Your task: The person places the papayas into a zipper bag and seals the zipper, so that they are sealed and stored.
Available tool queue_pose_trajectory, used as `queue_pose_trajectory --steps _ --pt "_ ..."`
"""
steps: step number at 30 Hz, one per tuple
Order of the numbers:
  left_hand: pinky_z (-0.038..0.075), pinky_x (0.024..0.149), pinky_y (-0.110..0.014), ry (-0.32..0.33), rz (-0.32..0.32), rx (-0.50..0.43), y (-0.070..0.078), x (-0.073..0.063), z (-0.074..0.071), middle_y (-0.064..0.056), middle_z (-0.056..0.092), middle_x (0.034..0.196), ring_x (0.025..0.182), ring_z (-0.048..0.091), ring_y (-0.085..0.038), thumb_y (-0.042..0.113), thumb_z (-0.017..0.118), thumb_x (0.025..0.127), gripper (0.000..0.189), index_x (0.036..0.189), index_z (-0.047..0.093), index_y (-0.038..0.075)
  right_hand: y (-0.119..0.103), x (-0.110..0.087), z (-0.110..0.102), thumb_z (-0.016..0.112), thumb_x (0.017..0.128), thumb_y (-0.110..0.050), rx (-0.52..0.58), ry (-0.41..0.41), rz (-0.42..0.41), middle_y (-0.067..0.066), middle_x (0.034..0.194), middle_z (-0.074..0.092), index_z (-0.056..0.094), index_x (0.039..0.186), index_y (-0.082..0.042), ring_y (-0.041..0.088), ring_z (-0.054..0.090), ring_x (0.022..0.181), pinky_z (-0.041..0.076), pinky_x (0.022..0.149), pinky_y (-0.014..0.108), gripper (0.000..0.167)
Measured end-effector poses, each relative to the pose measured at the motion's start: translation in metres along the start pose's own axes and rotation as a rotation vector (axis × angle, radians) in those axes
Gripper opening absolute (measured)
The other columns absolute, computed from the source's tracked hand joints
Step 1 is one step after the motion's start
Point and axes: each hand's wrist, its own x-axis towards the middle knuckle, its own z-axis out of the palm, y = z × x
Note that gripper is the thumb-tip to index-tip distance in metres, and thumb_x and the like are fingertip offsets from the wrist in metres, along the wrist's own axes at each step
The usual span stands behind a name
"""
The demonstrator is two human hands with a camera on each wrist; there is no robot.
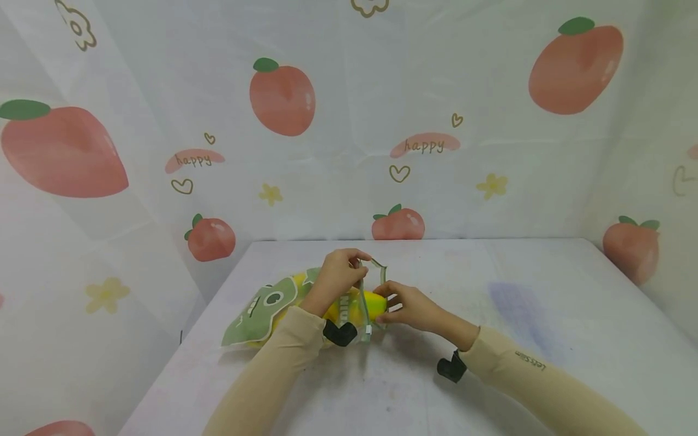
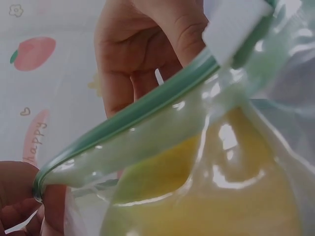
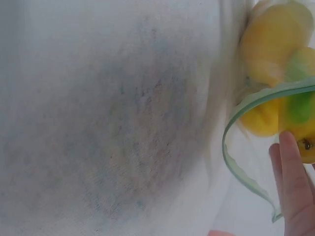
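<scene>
A clear zip bag [image 1: 256,315] with a green cartoon print lies on the table, holding several yellow fruits [image 3: 275,42]. My left hand [image 1: 337,275] pinches the upper part of its green rim [image 2: 123,113], and the mouth gapes. At that mouth, a yellow fruit with a green patch [image 1: 375,304] sits between the thumb and fingers of my right hand [image 1: 411,307]. A fingertip touches this fruit close to its dark stem mark in the right wrist view. A white zip slider [image 2: 236,29] hangs on the rim's near side. The bag's print hides part of its contents.
The white table [image 1: 545,387] extends to the right of the bag, with a faint bluish stain [image 1: 523,315]. Behind it hangs a white cloth [image 1: 338,163] printed with red fruits. A black wrist mount [image 1: 340,333] sits under each forearm.
</scene>
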Motion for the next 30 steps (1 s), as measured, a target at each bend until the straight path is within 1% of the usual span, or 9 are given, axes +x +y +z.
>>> queue_pose_trajectory --steps 3,6,12,21,30 --pt "0.052 0.052 -0.025 0.005 -0.003 0.004 -0.0003 0.0005 0.0002 -0.006 0.059 0.071 0.053 0.062 -0.014 0.007 0.065 0.089 0.023 0.112 0.07 0.006 -0.0007 0.0011 -0.0005 0.076 0.084 -0.02 -0.018 0.017 0.01 0.013 0.126 0.058 0.057 0.125 -0.004 0.03 0.064 0.106 0.057 0.085 0.034 0.048" --pt "0.053 0.053 -0.025 0.006 -0.015 0.002 0.0 0.0005 0.0003 -0.006 0.059 0.072 0.053 0.062 -0.014 0.008 0.066 0.089 0.023 0.111 0.071 0.007 -0.0016 0.0019 -0.0011 0.076 0.084 -0.019 -0.027 0.03 0.024 0.013 0.127 0.057 0.058 0.127 -0.005 0.03 0.064 0.106 0.058 0.084 0.033 0.048" --pt "0.054 0.054 -0.025 0.001 -0.034 -0.006 0.0009 0.0 -0.0002 -0.007 0.059 0.073 0.054 0.063 -0.014 0.009 0.066 0.089 0.023 0.112 0.07 0.006 -0.0025 0.0032 -0.0021 0.075 0.084 -0.016 -0.032 0.042 0.025 0.013 0.128 0.06 0.058 0.126 -0.005 0.03 0.064 0.106 0.057 0.086 0.034 0.046" --pt "0.055 0.056 -0.026 0.002 -0.032 -0.005 0.0008 -0.0007 -0.0005 -0.007 0.06 0.073 0.055 0.064 -0.014 0.009 0.066 0.089 0.024 0.112 0.07 0.007 -0.0029 0.0062 -0.0028 0.073 0.085 -0.011 -0.034 0.048 0.017 0.012 0.127 0.062 0.06 0.125 -0.006 0.029 0.064 0.107 0.057 0.087 0.036 0.042" --pt "0.055 0.057 -0.027 0.0 -0.028 0.0 0.001 -0.0008 -0.0004 -0.006 0.059 0.073 0.057 0.065 -0.013 0.009 0.065 0.09 0.024 0.113 0.07 0.008 -0.003 0.0073 -0.0032 0.072 0.086 -0.008 -0.023 0.045 -0.009 0.013 0.126 0.062 0.062 0.123 -0.006 0.032 0.065 0.109 0.056 0.088 0.037 0.039"
